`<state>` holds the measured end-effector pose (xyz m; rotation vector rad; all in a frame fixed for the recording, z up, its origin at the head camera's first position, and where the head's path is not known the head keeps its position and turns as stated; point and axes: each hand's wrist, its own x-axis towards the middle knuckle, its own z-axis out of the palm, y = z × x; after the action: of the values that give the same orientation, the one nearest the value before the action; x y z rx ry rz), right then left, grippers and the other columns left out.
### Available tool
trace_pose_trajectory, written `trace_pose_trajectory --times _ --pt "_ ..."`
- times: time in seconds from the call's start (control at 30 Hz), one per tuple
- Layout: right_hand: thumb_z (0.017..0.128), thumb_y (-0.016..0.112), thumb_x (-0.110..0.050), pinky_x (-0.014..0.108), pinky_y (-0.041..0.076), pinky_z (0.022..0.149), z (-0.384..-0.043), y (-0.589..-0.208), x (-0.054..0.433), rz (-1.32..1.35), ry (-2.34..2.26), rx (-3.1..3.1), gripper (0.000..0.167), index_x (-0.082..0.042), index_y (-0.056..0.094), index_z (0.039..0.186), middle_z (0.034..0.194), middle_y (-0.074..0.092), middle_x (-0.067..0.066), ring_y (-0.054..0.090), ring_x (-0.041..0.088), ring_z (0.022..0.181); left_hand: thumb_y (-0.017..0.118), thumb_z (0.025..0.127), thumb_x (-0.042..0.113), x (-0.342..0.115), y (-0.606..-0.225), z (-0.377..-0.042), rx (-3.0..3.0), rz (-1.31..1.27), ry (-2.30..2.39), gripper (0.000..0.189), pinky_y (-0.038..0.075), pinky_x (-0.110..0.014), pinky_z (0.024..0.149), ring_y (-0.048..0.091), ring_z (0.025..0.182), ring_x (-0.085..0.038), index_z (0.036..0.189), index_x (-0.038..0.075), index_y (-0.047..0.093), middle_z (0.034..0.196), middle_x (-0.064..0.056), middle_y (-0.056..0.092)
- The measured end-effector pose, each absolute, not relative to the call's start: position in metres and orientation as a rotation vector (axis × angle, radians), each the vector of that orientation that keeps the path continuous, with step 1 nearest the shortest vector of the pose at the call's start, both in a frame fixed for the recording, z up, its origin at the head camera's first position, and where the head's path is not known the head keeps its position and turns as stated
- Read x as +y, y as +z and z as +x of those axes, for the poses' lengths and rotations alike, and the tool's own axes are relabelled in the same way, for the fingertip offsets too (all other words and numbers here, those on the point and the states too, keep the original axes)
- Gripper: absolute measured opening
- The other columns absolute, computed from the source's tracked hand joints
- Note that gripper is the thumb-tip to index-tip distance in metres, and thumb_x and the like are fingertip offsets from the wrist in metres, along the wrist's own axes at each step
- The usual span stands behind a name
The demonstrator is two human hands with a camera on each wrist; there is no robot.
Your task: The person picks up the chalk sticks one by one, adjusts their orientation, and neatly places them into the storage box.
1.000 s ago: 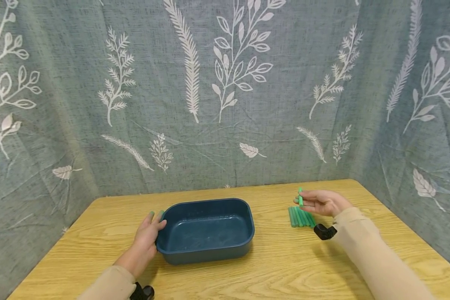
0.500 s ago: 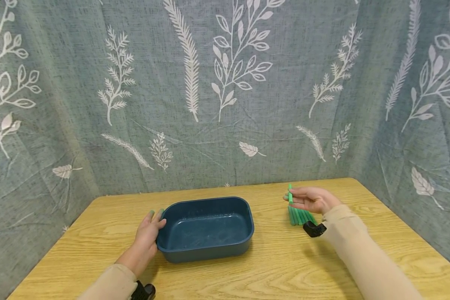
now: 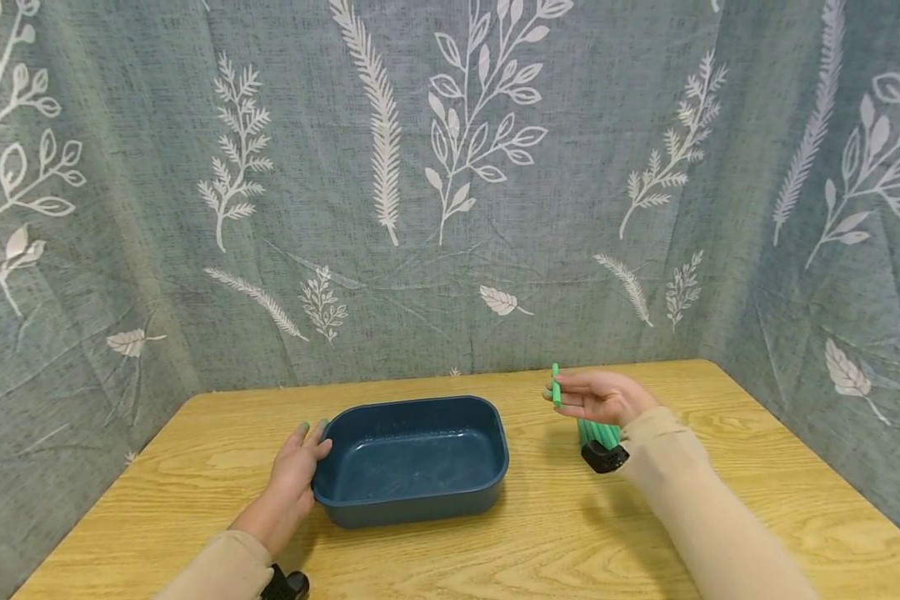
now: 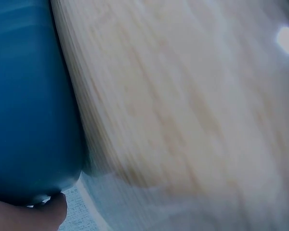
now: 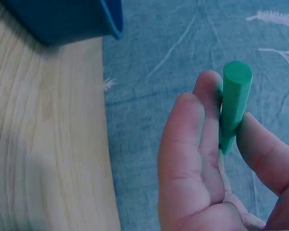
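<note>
We see a leafy curtain (image 3: 420, 292), cut off at its top, behind the wooden table (image 3: 420, 562). On the table stands a blue tub (image 3: 420, 510). The left hand (image 3: 294, 467), fingers rather straight, touches its left end; the left wrist view shows us little of this hand. The right hand (image 3: 600, 396), right of the tub, pinches between thumb and fingers a stick (image 3: 557, 387), above the table. More green sticks (image 3: 596, 433) lie partly hidden by the black wrist device (image 3: 603, 457), so we cannot count them.

Right wrist camera (image 3: 604, 457) partly hides green sticks (image 3: 598, 432); left wrist view crops tub (image 4: 33, 106).
</note>
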<state>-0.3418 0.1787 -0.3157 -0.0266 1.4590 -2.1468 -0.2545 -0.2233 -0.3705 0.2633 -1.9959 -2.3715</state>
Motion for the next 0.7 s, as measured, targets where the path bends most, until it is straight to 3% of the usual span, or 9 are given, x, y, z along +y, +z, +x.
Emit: trace_pose_trajectory --times 0.57,0.7 --pt "0.102 0.045 0.000 0.031 0.057 0.081 -0.339 -0.310 0.146 0.005 -2.161 1.472 0.016 -0.002 0.060 0.098 0.090 0.069 0.013 0.070 0.019 0.081 0.033 0.105 0.005 -0.222 -0.369 -0.253 -2.006 0.283 -2.354 0.069 0.009 -0.051 0.117 -0.007 0.144 -0.040 0.150 0.006 -0.021 0.159 -0.016 -0.002" --pt "0.102 0.045 -0.001 0.034 0.053 0.092 -0.340 -0.307 0.134 0.014 -2.156 1.485 0.013 0.000 0.056 0.109 0.091 0.068 0.014 0.070 0.019 0.080 0.033 0.105 0.005 -0.223 -0.369 -0.252 -2.010 0.277 -2.345 0.070 0.009 -0.051 0.117 -0.007 0.144 -0.040 0.150 0.005 -0.021 0.159 -0.016 -0.002"
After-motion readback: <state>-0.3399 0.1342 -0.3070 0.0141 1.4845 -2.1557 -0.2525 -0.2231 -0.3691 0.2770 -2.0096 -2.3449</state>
